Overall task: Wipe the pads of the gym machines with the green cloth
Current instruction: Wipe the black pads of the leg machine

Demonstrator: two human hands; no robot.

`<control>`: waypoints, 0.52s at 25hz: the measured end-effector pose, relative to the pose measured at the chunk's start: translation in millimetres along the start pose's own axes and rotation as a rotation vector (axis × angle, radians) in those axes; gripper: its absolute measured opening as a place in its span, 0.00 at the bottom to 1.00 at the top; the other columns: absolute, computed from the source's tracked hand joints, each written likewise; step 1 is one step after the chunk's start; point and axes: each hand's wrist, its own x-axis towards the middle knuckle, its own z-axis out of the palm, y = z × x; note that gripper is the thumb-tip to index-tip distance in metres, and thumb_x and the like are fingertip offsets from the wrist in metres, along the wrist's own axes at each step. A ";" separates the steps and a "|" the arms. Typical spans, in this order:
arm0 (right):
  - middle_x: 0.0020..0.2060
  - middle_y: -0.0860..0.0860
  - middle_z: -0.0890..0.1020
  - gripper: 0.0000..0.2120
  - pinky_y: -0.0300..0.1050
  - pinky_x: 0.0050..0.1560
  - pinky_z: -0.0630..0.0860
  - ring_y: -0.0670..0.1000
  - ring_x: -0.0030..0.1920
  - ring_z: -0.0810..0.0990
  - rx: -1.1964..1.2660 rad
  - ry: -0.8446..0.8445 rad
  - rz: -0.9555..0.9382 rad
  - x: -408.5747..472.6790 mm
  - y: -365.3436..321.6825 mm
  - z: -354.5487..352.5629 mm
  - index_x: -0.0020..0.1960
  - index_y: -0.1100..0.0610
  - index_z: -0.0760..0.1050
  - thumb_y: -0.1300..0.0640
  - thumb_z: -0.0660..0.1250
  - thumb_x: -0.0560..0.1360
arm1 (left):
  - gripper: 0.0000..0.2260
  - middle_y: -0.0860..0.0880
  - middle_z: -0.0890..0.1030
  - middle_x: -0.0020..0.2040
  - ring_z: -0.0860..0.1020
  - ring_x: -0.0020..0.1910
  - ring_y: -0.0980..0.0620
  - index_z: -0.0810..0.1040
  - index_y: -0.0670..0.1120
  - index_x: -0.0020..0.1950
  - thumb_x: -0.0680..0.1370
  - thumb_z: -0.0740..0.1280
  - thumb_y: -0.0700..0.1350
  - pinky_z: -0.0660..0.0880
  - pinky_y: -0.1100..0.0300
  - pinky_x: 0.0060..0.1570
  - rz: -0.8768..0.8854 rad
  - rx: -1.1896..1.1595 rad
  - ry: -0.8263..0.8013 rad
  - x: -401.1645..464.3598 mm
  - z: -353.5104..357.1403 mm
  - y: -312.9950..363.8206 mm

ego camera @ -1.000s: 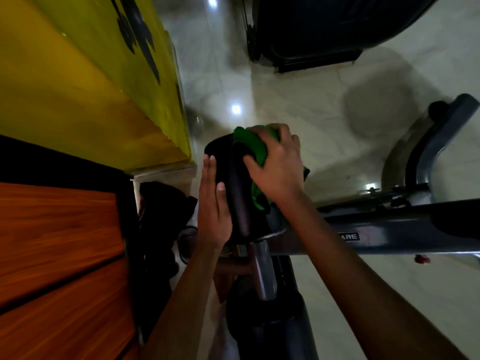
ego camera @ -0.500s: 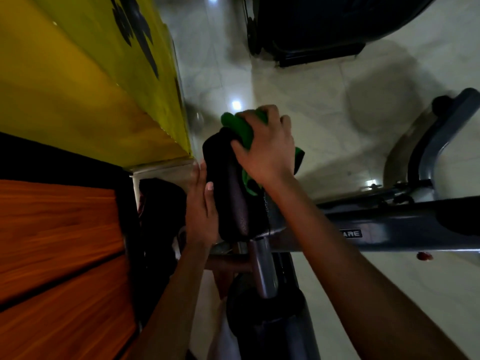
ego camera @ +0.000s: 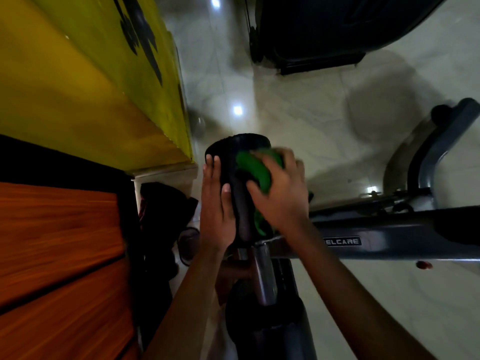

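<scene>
While the left hand [ego camera: 217, 209] lies flat with straight fingers against the left side of the black pad [ego camera: 235, 157], the right hand [ego camera: 279, 193] grips the green cloth [ego camera: 255, 168] and presses it against the pad's right side. Part of the cloth shows above the right thumb, and a smaller fold hangs out below the palm, against the lower part of the pad. The right fingers are curled over the bunched cloth; motion blur softens their outline. The pad is a dark roller standing roughly upright in view, mounted on a metal post [ego camera: 263, 275] that joins a grey machine frame [ego camera: 394, 237]. A label on the frame reads "ELCARE", its first letters hidden by the right forearm. A curved grey bar [ego camera: 428, 154] rises at the right. The pale tiled floor [ego camera: 298, 113] reflects ceiling lights. A yellow wall panel [ego camera: 78, 81] and an orange wood-grain panel [ego camera: 57, 242] occupy the left side. Dark equipment [ego camera: 324, 27] stands at the top; its type cannot be determined. A small red item [ego camera: 424, 265] lies on the floor below the frame.
</scene>
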 end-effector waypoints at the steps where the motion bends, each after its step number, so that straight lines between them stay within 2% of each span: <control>1: 0.61 0.57 0.72 0.25 0.54 0.54 0.75 0.61 0.56 0.72 -0.012 -0.020 0.013 23.3 -5.7 2.0 0.64 0.50 0.74 0.46 0.63 0.68 | 0.23 0.46 0.55 0.78 0.52 0.77 0.54 0.56 0.41 0.77 0.83 0.48 0.48 0.51 0.61 0.74 -0.003 -0.025 -0.002 -1.0 -3.3 -3.2; 4: 0.62 0.57 0.71 0.24 0.57 0.51 0.75 0.61 0.55 0.71 -0.063 -0.048 -0.029 30.4 -5.8 4.7 0.65 0.50 0.73 0.47 0.64 0.69 | 0.24 0.47 0.57 0.77 0.53 0.77 0.54 0.56 0.40 0.76 0.83 0.48 0.48 0.52 0.62 0.74 -0.045 -0.077 0.000 -4.1 -7.0 -8.8; 6: 0.64 0.56 0.70 0.27 0.56 0.49 0.77 0.60 0.54 0.72 -0.101 -0.041 -0.089 -14.1 1.5 1.5 0.65 0.47 0.71 0.43 0.59 0.67 | 0.23 0.49 0.57 0.77 0.53 0.77 0.55 0.56 0.41 0.77 0.83 0.48 0.49 0.53 0.62 0.74 -0.062 -0.095 0.000 -4.9 -7.2 -9.0; 9: 0.65 0.53 0.68 0.27 0.56 0.48 0.78 0.58 0.55 0.72 -0.091 -0.080 -0.102 -71.7 9.1 -4.6 0.64 0.45 0.69 0.42 0.58 0.65 | 0.22 0.50 0.56 0.77 0.53 0.77 0.55 0.55 0.44 0.77 0.83 0.48 0.48 0.53 0.61 0.74 -0.051 -0.092 -0.008 -2.7 -9.5 -11.7; 13: 0.61 0.57 0.72 0.24 0.56 0.47 0.77 0.62 0.53 0.72 -0.147 -0.026 -0.109 -5.2 -4.6 5.7 0.62 0.49 0.75 0.44 0.61 0.67 | 0.21 0.50 0.59 0.76 0.56 0.76 0.55 0.56 0.43 0.76 0.83 0.49 0.46 0.55 0.59 0.74 -0.083 -0.134 0.015 -2.6 -9.5 -17.6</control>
